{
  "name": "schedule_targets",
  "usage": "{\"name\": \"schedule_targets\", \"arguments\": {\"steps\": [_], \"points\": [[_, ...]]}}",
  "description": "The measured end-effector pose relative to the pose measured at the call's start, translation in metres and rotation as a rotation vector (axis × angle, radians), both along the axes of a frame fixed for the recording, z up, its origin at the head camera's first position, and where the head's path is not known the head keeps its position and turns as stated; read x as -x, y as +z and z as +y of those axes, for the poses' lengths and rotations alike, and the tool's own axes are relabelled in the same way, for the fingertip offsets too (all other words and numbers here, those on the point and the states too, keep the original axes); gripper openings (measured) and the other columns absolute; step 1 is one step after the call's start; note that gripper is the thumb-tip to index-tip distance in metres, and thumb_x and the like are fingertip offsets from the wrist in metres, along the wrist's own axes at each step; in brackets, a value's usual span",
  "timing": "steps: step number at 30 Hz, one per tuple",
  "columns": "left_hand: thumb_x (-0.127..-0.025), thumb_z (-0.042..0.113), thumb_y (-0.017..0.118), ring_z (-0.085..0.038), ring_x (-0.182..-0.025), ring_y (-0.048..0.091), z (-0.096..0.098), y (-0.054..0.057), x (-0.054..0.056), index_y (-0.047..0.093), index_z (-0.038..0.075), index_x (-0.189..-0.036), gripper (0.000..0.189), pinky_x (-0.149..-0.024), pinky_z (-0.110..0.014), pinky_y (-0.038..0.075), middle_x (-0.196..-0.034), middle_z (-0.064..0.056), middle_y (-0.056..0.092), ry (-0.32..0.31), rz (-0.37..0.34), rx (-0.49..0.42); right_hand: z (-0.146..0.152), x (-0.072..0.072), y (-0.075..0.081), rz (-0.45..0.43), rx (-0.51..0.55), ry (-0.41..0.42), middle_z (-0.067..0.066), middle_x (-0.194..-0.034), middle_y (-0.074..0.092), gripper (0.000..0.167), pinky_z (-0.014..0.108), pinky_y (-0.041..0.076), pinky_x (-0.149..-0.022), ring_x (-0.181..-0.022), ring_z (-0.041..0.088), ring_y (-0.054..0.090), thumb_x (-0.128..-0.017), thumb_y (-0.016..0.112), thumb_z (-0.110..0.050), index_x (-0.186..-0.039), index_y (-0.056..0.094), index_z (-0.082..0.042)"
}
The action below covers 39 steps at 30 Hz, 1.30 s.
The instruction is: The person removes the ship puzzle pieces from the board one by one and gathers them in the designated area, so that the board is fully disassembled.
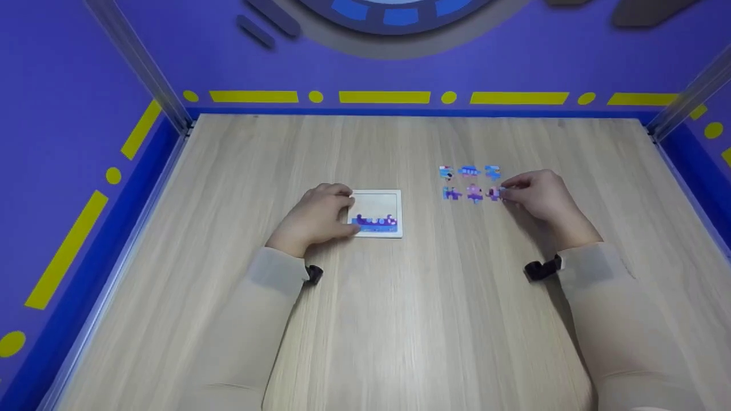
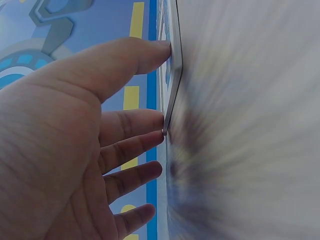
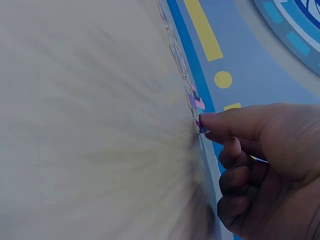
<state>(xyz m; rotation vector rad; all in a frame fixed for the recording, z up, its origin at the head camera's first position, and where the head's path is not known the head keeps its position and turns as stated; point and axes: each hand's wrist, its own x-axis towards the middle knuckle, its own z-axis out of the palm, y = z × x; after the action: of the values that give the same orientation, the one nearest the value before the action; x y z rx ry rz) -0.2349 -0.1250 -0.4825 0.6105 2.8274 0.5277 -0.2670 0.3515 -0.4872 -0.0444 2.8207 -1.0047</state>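
Note:
A white-framed jigsaw tray (image 1: 399, 205) lies flat on the table, its lower part filled with purple and blue pieces and its upper part showing bare backing. My left hand (image 1: 320, 214) rests at its left side; in the left wrist view the thumb touches the tray (image 2: 175, 65) from above and extended fingertips meet its edge. To the tray's right, several loose puzzle pieces (image 1: 474, 193) lie in two rows. At the right end of the nearer row my right hand (image 1: 539, 194) pinches a puzzle piece (image 3: 201, 124) between thumb and forefinger, with the other fingers curled. The fingers partly hide that piece.
The wooden table (image 1: 377, 319) has blue-purple walls (image 1: 394, 74) with yellow marks at its back and sides. A black strap piece (image 1: 541, 269) shows at the right wrist, and another (image 1: 313, 274) at the left.

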Motion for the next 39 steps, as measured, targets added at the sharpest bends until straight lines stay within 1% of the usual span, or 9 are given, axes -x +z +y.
{"name": "schedule_targets", "arguments": {"steps": [4,7,11,16,24,27,30,35,39], "points": [[-0.100,0.046,0.083,-0.035,-0.165,0.045,0.000,0.002,0.000,0.070,0.007,-0.154,0.068,-0.142,-0.053,0.032,-0.171,-0.008,0.057,-0.003,0.005,0.007,0.000,0.000,0.001,-0.003,-0.002,0.009,0.027,-0.138,0.078,0.038,0.029,0.052,-0.092,-0.131,0.039,0.068,-0.109,0.075,-0.029,-0.134,0.082,-0.002],[-0.101,0.047,0.082,-0.035,-0.166,0.045,0.001,0.003,0.001,0.069,0.008,-0.155,0.068,-0.142,-0.053,0.032,-0.171,-0.008,0.057,-0.005,0.005,0.016,0.001,0.000,0.002,-0.003,-0.007,0.010,0.027,-0.139,0.077,0.039,0.031,0.052,-0.093,-0.132,0.040,0.067,-0.109,0.075,-0.031,-0.134,0.082,-0.002],[-0.101,0.048,0.082,-0.034,-0.166,0.045,0.001,0.004,0.001,0.069,0.008,-0.156,0.070,-0.142,-0.052,0.032,-0.172,-0.008,0.057,-0.005,0.004,0.022,0.001,0.000,0.002,0.006,-0.015,0.007,0.026,-0.135,0.078,0.038,0.027,0.051,-0.086,-0.125,0.036,0.067,-0.109,0.075,-0.031,-0.132,0.082,-0.002],[-0.100,0.046,0.082,-0.035,-0.165,0.045,0.001,0.006,0.002,0.071,0.007,-0.153,0.067,-0.142,-0.053,0.032,-0.170,-0.009,0.058,-0.009,0.012,0.012,0.001,-0.001,0.002,0.022,-0.030,0.003,0.021,-0.123,0.081,0.036,0.021,0.050,-0.076,-0.108,0.028,0.066,-0.108,0.076,-0.030,-0.131,0.083,-0.003],[-0.100,0.045,0.082,-0.035,-0.166,0.044,0.002,0.008,0.001,0.071,0.007,-0.153,0.066,-0.142,-0.053,0.031,-0.171,-0.009,0.057,-0.010,0.012,0.010,0.001,0.000,0.003,0.016,-0.028,-0.009,0.015,-0.113,0.081,0.036,0.022,0.052,-0.070,-0.092,0.018,0.065,-0.109,0.076,-0.031,-0.132,0.083,-0.005],[-0.099,0.045,0.083,-0.035,-0.166,0.044,0.002,0.008,0.001,0.071,0.007,-0.153,0.067,-0.143,-0.053,0.030,-0.172,-0.009,0.056,-0.008,0.011,0.010,0.000,-0.001,0.005,0.024,-0.005,-0.025,0.014,-0.107,0.082,0.037,0.023,0.052,-0.067,-0.086,0.016,0.065,-0.109,0.075,-0.031,-0.133,0.083,-0.004],[-0.099,0.045,0.083,-0.035,-0.166,0.044,0.002,0.007,0.001,0.070,0.007,-0.154,0.068,-0.143,-0.053,0.030,-0.172,-0.009,0.056,-0.008,0.012,0.005,-0.003,-0.002,0.008,0.047,0.025,-0.042,0.016,-0.109,0.081,0.037,0.023,0.051,-0.066,-0.087,0.016,0.063,-0.109,0.075,-0.031,-0.133,0.082,-0.004],[-0.100,0.045,0.083,-0.036,-0.166,0.044,0.001,0.003,0.000,0.069,0.006,-0.155,0.069,-0.142,-0.054,0.031,-0.172,-0.010,0.056,-0.008,0.008,0.003,-0.019,-0.005,0.014,0.089,0.077,-0.057,0.020,-0.124,0.081,0.034,0.019,0.051,-0.070,-0.096,0.017,0.062,-0.108,0.076,-0.030,-0.130,0.083,-0.004],[-0.100,0.046,0.082,-0.036,-0.166,0.044,0.000,0.000,-0.001,0.068,0.006,-0.156,0.071,-0.143,-0.053,0.031,-0.173,-0.010,0.056,-0.010,-0.001,0.001,-0.036,-0.008,0.020,0.087,0.111,-0.051,0.017,-0.121,0.079,0.032,0.020,0.052,-0.070,-0.096,0.019,0.061,-0.109,0.075,-0.028,-0.130,0.083,-0.005]]}}
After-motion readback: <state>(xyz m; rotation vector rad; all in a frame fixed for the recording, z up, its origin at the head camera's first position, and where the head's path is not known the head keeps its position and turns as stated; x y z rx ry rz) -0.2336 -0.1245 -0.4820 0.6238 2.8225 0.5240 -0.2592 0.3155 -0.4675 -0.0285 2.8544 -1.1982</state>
